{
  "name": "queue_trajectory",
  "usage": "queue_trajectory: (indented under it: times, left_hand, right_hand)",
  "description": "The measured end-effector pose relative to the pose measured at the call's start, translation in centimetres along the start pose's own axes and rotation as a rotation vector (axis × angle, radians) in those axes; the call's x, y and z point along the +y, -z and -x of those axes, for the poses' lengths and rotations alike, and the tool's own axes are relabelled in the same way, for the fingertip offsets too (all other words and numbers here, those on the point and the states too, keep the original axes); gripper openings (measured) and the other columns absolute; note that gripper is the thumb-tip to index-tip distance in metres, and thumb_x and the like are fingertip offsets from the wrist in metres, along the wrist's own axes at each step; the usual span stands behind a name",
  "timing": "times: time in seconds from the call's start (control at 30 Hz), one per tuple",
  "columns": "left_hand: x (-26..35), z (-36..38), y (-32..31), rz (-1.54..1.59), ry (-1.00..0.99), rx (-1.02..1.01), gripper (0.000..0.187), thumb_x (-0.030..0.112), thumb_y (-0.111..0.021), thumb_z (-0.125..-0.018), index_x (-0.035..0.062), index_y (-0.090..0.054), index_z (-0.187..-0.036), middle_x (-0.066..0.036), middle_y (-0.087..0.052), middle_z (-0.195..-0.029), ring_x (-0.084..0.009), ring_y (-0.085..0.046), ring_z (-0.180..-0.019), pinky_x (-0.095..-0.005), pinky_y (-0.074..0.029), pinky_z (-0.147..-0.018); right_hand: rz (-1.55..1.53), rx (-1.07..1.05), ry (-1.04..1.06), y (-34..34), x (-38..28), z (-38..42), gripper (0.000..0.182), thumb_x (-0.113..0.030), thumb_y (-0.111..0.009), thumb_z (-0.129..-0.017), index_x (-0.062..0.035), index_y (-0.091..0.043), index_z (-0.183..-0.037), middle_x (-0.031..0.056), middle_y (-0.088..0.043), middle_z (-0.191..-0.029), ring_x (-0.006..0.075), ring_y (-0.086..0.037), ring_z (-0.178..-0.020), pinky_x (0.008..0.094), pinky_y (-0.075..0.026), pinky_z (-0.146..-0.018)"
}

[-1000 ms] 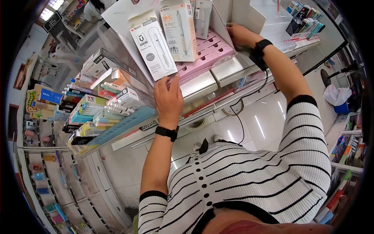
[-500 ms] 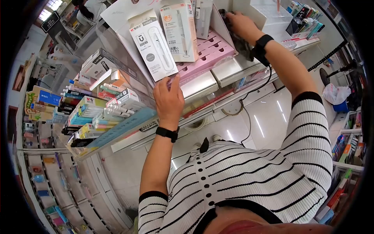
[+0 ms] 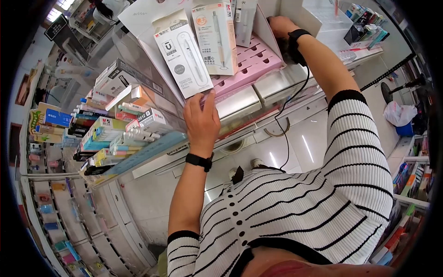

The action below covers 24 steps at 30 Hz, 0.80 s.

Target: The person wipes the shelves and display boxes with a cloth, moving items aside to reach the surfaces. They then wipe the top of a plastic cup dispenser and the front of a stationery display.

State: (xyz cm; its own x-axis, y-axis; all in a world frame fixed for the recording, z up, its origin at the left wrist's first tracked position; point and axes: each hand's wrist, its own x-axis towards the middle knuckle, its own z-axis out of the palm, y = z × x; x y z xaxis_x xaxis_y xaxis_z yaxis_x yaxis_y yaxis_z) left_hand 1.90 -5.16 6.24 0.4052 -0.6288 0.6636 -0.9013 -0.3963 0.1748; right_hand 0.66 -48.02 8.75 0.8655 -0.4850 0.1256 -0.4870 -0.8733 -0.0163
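Note:
My left hand (image 3: 201, 121) is closed on the front left corner of a pink and white cardboard display box (image 3: 254, 57), just below a white pen box (image 3: 184, 60). Beside that leans a cream pen box (image 3: 216, 39), with a grey-white pen box (image 3: 244, 23) further right. All three stand inside the display box, next to its slotted pink tier. My right hand (image 3: 282, 28) reaches along the box's right side. Its fingers are mostly hidden behind the side panel, and a dark thing below it is only partly visible.
On the left, pens and pen boxes (image 3: 104, 131) crowd the glass counter (image 3: 173, 138). Another pen stand (image 3: 367, 27) is at the upper right. A black cable (image 3: 287, 134) hangs down the counter front. A person (image 3: 108, 9) is at the far upper left.
My right hand has moved slightly inward, and its fingers have gone further behind the box's side. The dark thing there shows less. My left hand stays at the corner.

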Motion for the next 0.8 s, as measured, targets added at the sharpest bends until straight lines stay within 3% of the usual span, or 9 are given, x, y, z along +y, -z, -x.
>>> queue_trajectory:
  times: [0.13,0.37,0.43,0.6,0.73,0.8]
  left_hand:
    - [0.0,-0.1,0.0,0.012,-0.002,0.007,0.035,0.006,-0.067,-0.083,0.0097,-0.067,-0.117,-0.013,-0.054,-0.11,-0.0329,-0.052,-0.107,-0.0439,-0.043,-0.093]
    - [0.0,0.0,-0.1,0.012,-0.046,0.055,0.035,0.002,-0.065,-0.084,0.0092,-0.066,-0.118,-0.013,-0.054,-0.109,-0.0323,-0.052,-0.1,-0.0432,-0.044,-0.088]
    - [0.0,0.1,-0.2,0.002,-0.014,0.033,0.035,0.005,-0.067,-0.083,0.0108,-0.067,-0.117,-0.012,-0.055,-0.11,-0.0325,-0.052,-0.107,-0.0441,-0.043,-0.093]
    - [0.1,0.1,-0.2,0.001,-0.029,0.055,0.034,0.005,-0.067,-0.083,0.0111,-0.067,-0.116,-0.011,-0.055,-0.11,-0.0319,-0.053,-0.107,-0.0439,-0.044,-0.093]
    - [0.1,0.2,-0.2,-0.009,-0.034,0.068,0.034,0.005,-0.067,-0.082,0.0111,-0.067,-0.116,-0.011,-0.056,-0.11,-0.032,-0.053,-0.107,-0.0438,-0.044,-0.093]
    - [0.2,0.2,-0.1,0.001,-0.026,0.063,0.034,0.005,-0.066,-0.082,0.011,-0.066,-0.116,-0.012,-0.056,-0.11,-0.0322,-0.053,-0.107,-0.0441,-0.044,-0.093]
  right_hand:
    - [-0.001,-0.025,-0.068,0.0,-0.3,1.4,0.054,-0.04,-0.069,-0.076,0.0028,-0.066,-0.11,0.0281,-0.068,-0.103,0.0429,-0.067,-0.096,0.0484,-0.054,-0.086]
    - [-0.003,-0.067,0.023,1.8,-0.1,8.8,0.053,-0.03,-0.069,-0.073,-0.0046,-0.061,-0.119,0.0259,-0.069,-0.096,0.0446,-0.065,-0.091,0.0476,-0.054,-0.081]
    - [-0.007,-0.08,0.041,2.6,-0.2,10.7,0.053,-0.029,-0.069,-0.073,-0.0054,-0.062,-0.119,0.0251,-0.069,-0.096,0.0442,-0.065,-0.091,0.0474,-0.054,-0.081]
    - [0.003,-0.172,0.093,4.4,-0.7,14.8,0.053,-0.027,-0.069,-0.071,-0.0083,-0.063,-0.121,0.0228,-0.07,-0.099,0.0416,-0.066,-0.093,0.0456,-0.054,-0.082]
    - [-0.014,-0.252,0.122,7.8,-1.6,18.2,0.049,-0.023,-0.073,-0.069,-0.0052,-0.067,-0.114,0.0226,-0.069,-0.101,0.0411,-0.065,-0.095,0.0443,-0.053,-0.084]
    - [-0.079,-0.186,0.103,8.1,-0.5,19.3,0.045,-0.022,-0.072,-0.067,-0.0064,-0.068,-0.11,0.022,-0.069,-0.098,0.0411,-0.065,-0.093,0.0447,-0.053,-0.082]
